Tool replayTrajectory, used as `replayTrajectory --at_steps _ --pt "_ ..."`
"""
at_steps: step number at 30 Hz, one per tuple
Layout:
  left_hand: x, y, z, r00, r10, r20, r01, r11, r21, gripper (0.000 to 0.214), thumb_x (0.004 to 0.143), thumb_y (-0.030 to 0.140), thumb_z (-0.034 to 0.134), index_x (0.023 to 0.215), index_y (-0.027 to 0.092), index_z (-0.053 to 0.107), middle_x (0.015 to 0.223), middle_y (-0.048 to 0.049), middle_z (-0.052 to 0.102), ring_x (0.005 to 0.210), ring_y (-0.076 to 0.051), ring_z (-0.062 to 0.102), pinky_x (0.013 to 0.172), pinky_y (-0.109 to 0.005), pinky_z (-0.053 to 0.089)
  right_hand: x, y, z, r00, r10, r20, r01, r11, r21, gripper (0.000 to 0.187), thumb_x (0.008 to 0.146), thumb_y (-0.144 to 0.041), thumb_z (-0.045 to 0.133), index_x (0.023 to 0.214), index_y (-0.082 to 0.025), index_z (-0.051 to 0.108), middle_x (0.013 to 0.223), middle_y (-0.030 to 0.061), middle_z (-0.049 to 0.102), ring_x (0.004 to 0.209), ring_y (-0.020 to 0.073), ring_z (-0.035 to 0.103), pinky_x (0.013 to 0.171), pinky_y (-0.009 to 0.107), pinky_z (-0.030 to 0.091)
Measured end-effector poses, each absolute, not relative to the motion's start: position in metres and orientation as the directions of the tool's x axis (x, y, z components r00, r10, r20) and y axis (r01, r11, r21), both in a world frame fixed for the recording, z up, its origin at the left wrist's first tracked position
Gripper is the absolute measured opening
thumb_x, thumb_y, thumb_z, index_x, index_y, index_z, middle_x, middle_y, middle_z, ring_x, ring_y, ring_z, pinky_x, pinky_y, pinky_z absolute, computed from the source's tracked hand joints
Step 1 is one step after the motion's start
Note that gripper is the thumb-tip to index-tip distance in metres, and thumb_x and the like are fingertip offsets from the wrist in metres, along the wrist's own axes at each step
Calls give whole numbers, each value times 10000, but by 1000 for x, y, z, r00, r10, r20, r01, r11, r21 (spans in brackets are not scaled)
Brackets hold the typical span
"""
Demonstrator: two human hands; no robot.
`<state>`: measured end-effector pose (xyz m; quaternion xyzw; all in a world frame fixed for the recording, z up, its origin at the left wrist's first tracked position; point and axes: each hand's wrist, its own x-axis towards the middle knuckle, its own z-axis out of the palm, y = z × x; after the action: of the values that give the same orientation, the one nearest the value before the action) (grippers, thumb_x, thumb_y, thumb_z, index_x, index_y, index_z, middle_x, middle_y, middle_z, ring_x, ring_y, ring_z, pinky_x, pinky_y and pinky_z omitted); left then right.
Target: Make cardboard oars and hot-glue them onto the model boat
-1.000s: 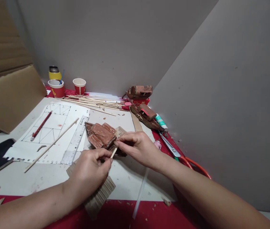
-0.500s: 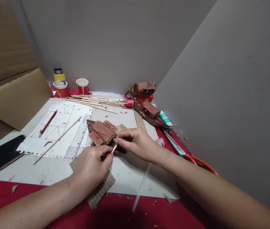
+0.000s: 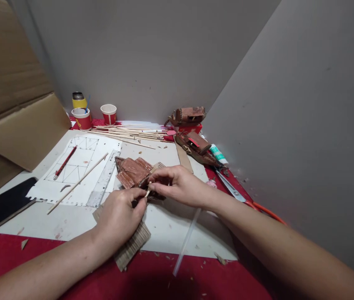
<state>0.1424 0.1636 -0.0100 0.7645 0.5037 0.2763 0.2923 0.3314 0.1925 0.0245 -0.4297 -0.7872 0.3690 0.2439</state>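
A short pale wooden stick piece [image 3: 147, 192] is pinched between my two hands. My left hand [image 3: 122, 208] has its lower end between thumb and forefinger, and my right hand [image 3: 177, 185] grips the upper end. Just behind the fingers sits a brown model boat [image 3: 135, 171] with ridged side panels; my right hand partly covers its near end. Under my left hand lies a strip of corrugated cardboard [image 3: 133, 248]. A clear glue stick [image 3: 185, 246] rests below my right wrist.
To the left are a drawing sheet [image 3: 71, 171], red pencil [image 3: 66, 162], long stick [image 3: 77, 183], ruler [image 3: 103, 179] and phone [image 3: 6, 204]. Behind lie several sticks [image 3: 130, 134] and paper cups [image 3: 108, 114]. Right are model boats [image 3: 195, 148] and scissors [image 3: 231, 187].
My view has shifted slightly. Both hands stay in nearly the same place, and the stick piece between them has turned a little more upright.
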Motion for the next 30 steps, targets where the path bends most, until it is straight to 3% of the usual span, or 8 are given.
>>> replayTrajectory --at_steps 14,20,30 --pt "143 162 -10 339 931 132 652 -334 681 213 850 228 529 915 219 731 823 -44 761 740 -208 697 673 -283 485 338 199 22 -555 830 43 489 368 -791 73 839 -181 593 832 -149 658 713 -11 625 647 114 564 606 214 441" --pt "142 162 -9 315 935 162 653 -337 678 196 826 220 557 914 231 733 801 -47 758 714 -201 688 665 -273 487 340 199 20 -562 825 56 480 380 -791 118 841 -181 596 930 -146 666 739 -4 637 630 109 565 597 212 451" --pt "141 162 -9 346 923 170 688 -373 623 204 848 245 539 932 235 724 811 -42 755 691 -188 681 635 -252 475 340 200 18 -562 822 87 454 395 -798 100 843 -161 594 912 -151 666 745 -10 639 664 110 574 620 211 461"
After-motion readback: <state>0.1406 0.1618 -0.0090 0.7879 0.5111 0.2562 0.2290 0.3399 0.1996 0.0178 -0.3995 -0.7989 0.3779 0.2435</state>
